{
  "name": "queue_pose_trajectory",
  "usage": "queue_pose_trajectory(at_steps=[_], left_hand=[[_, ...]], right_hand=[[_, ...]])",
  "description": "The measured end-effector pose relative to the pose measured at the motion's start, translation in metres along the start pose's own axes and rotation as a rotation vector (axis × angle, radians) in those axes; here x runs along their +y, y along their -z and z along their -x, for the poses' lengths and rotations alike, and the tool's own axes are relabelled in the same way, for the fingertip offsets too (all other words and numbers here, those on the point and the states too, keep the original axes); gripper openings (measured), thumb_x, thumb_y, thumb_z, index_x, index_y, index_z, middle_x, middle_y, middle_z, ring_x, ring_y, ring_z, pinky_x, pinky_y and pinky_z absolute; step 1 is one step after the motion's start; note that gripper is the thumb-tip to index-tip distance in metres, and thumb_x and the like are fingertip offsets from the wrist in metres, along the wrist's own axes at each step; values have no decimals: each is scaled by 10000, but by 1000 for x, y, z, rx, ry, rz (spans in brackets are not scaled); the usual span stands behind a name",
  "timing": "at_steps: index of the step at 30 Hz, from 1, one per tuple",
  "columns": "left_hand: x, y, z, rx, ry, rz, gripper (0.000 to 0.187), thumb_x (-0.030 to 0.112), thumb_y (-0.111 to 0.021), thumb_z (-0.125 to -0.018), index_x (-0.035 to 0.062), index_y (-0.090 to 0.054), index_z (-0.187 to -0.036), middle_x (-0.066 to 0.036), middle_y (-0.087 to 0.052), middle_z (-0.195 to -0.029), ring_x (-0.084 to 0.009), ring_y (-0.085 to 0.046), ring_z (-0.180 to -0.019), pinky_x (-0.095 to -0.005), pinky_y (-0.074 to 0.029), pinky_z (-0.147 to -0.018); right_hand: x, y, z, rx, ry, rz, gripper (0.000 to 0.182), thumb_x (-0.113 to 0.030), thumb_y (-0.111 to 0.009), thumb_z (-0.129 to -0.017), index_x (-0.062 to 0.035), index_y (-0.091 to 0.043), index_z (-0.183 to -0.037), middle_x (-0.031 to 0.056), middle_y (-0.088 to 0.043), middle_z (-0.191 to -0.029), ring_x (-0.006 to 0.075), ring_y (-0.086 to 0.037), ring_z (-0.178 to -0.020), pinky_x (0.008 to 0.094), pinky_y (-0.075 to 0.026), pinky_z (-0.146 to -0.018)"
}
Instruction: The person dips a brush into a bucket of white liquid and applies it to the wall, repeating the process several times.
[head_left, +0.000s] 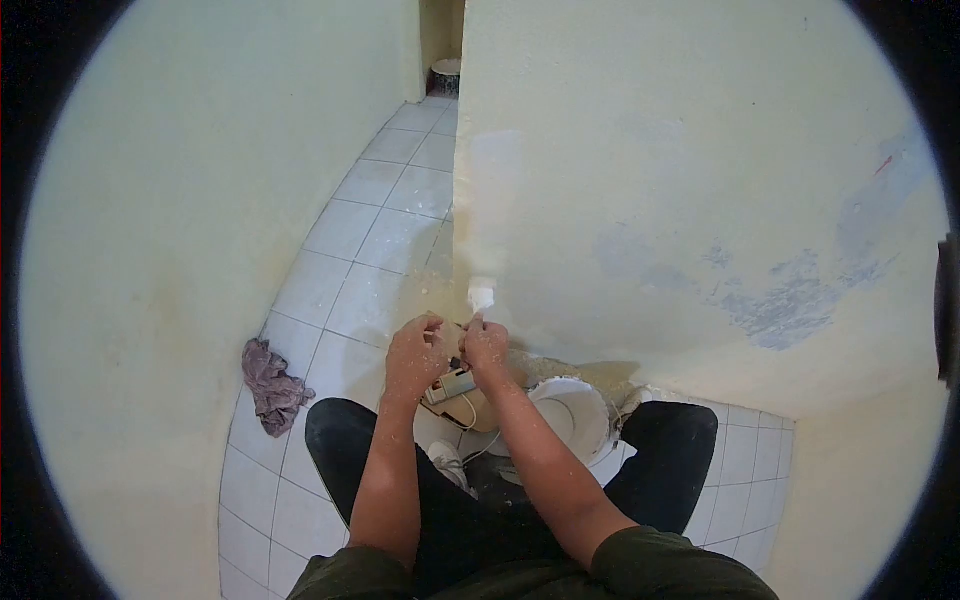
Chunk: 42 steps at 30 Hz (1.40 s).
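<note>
Near the white patch [482, 292], pressure is best kept light; left hand [416, 355] and right hand [486, 348] fingers are curled, anything held being unclear.

From my far-off screen, I see a pale wall [620, 150] standing up, with a small white patch [482, 294] low near its left edge.

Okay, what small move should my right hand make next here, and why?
Perhaps ease the right hand slightly up the cream wall, because a bright white spot just beyond it stands out and may need smoothing.
</note>
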<state>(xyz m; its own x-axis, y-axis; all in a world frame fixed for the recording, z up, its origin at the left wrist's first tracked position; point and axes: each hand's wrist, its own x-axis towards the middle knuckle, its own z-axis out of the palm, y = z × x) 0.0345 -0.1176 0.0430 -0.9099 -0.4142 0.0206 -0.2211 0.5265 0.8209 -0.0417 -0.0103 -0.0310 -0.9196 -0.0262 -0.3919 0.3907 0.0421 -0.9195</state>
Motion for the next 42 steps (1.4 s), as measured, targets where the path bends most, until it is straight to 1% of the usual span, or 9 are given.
queue_pose_trajectory(at_steps=[1, 4, 16, 19, 25, 28, 31, 40, 42], left_hand=[[-2, -1, -1, 16, -13, 14, 268, 70, -574, -826, 24, -670, -1072, -170, -703, -1035, -301, -696, -914, -382, -534, -815], [-5, 0, 0, 21, -54, 30, 270, 65, -576, -820, 12, -667, -1069, -175, -705, -1023, -296, -701, -898, -379, -537, -802], [-1, -3, 3, -9, -73, 55, 295, 50, -572, -796, -10, -660, -1072, -184, -704, -1002, -315, -698, -890, -379, -540, -790], [-3, -4, 3, -10, -98, 53, 306, 50, -571, -791, -13, -658, -1077, -186, -703, -1007, -313, -697, -899, -381, -539, -800], [4, -3, 3, -55, -66, 16, 319, 23, -555, -810, -21, -650, -1111, -188, -697, -1049, -284, -695, -900, -359, -543, -841], [5, -3, 1, -55, -63, 22, 320, 49, -557, -806, -14, -657, -1104, -188, -699, -1049, -300, -697, -911, -376, -538, -836], [3, -5, 1, -43, -64, 19, 300, 60, -560, -811, -12, -658, -1085, -191, -700, -1044, -308, -697, -918, -382, -536, -828], [6, 0, 2, -82, -67, 13, 298, 57, -560, -846, -20, -651, -1119, -189, -697, -1068, -285, -701, -915, -366, -549, -828], [1, -2, 1, -68, -103, 3, 297, 57, -560, -847, -20, -651, -1118, -189, -698, -1067, -285, -701, -912, -367, -551, -820]], right_hand=[[-7, 1, 5, -31, -114, -99, 420, -291, -476, -996, 42, -635, -795, 127, -549, -521, 260, -541, -410, 411, -436, -437], [-41, 0, 14, -8, 140, -14, 419, -304, -485, -996, 39, -623, -798, 66, -506, -500, 162, -473, -362, 334, -368, -355], [-266, -7, 112, -120, 417, -314, 421, -305, -428, -1036, 53, -606, -905, 32, -476, -489, 110, -420, -362, 301, -306, -332], [-270, -5, 110, -54, 688, -227, 427, -329, -436, -1037, 40, -602, -900, 22, -474, -494, 101, -434, -385, 294, -330, -361], [-221, -7, 68, -148, 409, -155, 479, -377, -442, -1032, 25, -606, -830, 34, -490, -506, 115, -485, -422, 317, -401, -432], [-165, -12, 24, -71, 395, -14, 511, -390, -429, -1029, 29, -617, -806, 80, -520, -510, 199, -524, -410, 373, -429, -452], [-87, -18, -19, 47, 645, 249, 520, -393, -429, -1020, 37, -627, -805, 140, -557, -544, 279, -589, -466, 420, -452, -484], [-1, -3, -17, -100, -207, 31, 417, -307, -491, -995, 25, -607, -770, 99, -569, -588, 220, -533, -443, 379, -431, -433], [-8, 1, -17, -105, -201, -45, 387, -283, -509, -986, 25, -596, -769, 76, -550, -578, 190, -489, -420, 350, -405, -406]])
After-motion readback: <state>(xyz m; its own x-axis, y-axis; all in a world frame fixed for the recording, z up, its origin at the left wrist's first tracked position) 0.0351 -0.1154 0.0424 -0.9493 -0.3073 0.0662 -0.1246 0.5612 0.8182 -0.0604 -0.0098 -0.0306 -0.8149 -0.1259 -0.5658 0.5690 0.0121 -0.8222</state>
